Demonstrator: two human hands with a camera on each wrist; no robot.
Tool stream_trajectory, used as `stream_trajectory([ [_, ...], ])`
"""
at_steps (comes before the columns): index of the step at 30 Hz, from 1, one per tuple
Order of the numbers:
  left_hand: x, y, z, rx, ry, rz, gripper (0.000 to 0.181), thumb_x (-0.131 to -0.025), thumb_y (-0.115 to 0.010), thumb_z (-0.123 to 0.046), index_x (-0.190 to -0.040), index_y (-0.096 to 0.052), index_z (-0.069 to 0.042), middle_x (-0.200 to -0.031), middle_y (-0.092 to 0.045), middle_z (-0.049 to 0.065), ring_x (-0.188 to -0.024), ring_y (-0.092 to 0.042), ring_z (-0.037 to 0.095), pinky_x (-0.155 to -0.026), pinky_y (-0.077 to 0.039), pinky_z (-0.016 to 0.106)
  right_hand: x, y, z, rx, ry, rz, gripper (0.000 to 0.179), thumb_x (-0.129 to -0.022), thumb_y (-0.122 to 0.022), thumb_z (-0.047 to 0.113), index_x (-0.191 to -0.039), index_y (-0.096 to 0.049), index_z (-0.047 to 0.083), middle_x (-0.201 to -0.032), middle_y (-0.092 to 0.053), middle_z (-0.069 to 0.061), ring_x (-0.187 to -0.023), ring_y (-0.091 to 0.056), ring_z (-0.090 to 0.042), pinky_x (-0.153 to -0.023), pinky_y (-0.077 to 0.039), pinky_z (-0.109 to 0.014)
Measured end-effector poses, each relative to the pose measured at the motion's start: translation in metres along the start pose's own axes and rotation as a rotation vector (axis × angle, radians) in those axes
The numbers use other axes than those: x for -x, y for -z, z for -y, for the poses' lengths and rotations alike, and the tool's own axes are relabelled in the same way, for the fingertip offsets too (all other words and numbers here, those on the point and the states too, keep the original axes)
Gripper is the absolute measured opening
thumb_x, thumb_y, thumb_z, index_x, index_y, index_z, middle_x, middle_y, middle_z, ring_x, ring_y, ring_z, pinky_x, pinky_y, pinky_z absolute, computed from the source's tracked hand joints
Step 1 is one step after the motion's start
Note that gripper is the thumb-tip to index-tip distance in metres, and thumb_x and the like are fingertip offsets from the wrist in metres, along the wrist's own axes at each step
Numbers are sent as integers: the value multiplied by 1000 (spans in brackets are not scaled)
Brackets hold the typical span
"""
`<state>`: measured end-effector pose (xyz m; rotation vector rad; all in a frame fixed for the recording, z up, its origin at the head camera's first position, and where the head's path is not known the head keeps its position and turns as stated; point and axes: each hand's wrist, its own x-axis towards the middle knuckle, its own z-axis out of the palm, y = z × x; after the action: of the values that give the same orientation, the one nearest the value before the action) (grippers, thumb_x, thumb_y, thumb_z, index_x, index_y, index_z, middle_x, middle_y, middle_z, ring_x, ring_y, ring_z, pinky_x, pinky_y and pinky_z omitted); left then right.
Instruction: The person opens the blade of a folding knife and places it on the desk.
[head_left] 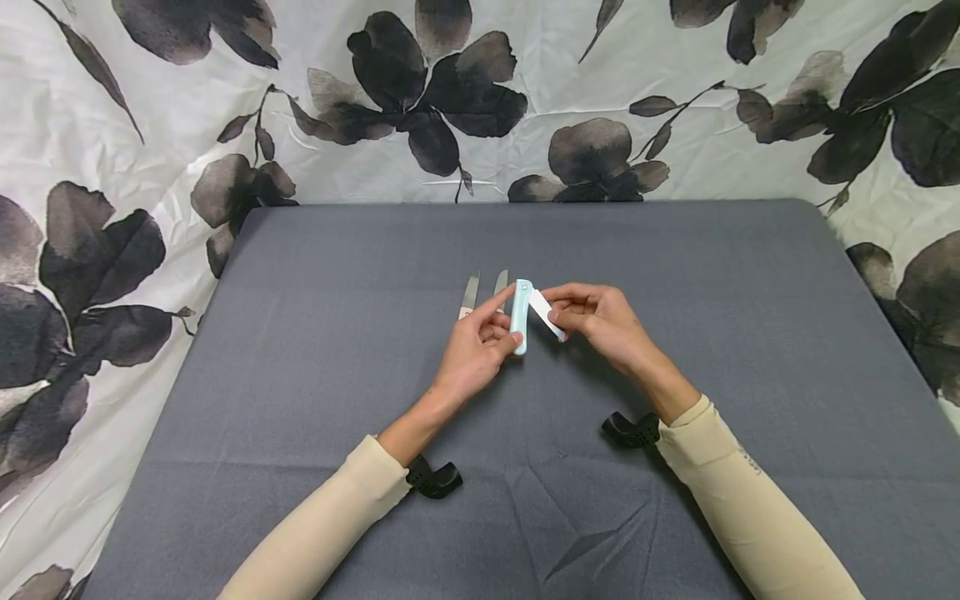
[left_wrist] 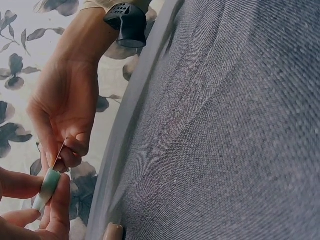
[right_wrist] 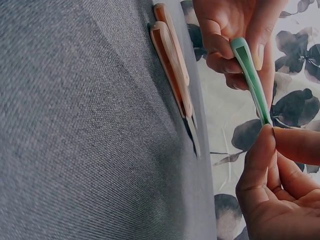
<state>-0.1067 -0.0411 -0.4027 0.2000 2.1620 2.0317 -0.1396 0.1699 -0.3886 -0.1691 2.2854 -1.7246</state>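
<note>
A mint-green folding knife (head_left: pixel 519 317) is held up over the table, its pale blade (head_left: pixel 545 312) swung partway out from the top of the handle. My left hand (head_left: pixel 472 346) grips the handle, index finger along its top and thumb near its lower end. With thumb and fingers, my right hand (head_left: pixel 600 321) pinches the blade. In the right wrist view the handle (right_wrist: pixel 248 75) shows its slotted edge, and the right fingertips (right_wrist: pixel 264 135) meet at the blade, hiding most of it.
Two more folding knives, a left one (head_left: pixel 470 293) and a right one (head_left: pixel 502 282), lie on the grey cloth-covered table (head_left: pixel 337 333) behind my left hand, blades out. Their handles (right_wrist: pixel 169 70) look pinkish-orange. Floral fabric (head_left: pixel 480 167) hangs beyond the table.
</note>
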Motion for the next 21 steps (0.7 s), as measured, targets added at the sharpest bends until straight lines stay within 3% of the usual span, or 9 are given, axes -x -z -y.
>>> stream_trajectory([
  [9,3,2,1,-4,-1,9,68,-93,-66,9,-156,-50,-14,-99,-62,9,-78,-61,4,-69,-51,15,3,-2,-1,9,2,-10,30,-99,-66,5,-128,-70,0,-102,-69,-8,-75,-63,-9,-72,-55,-27],
  [21,8,4,3,-9,8,33,68,-93,-65,7,-156,-50,-15,-100,-64,16,-76,-60,4,-68,-50,15,8,-4,-2,46,-3,-30,30,-99,-67,6,-129,-70,0,-105,-71,-9,-80,-65,-8,-72,-55,-21],
])
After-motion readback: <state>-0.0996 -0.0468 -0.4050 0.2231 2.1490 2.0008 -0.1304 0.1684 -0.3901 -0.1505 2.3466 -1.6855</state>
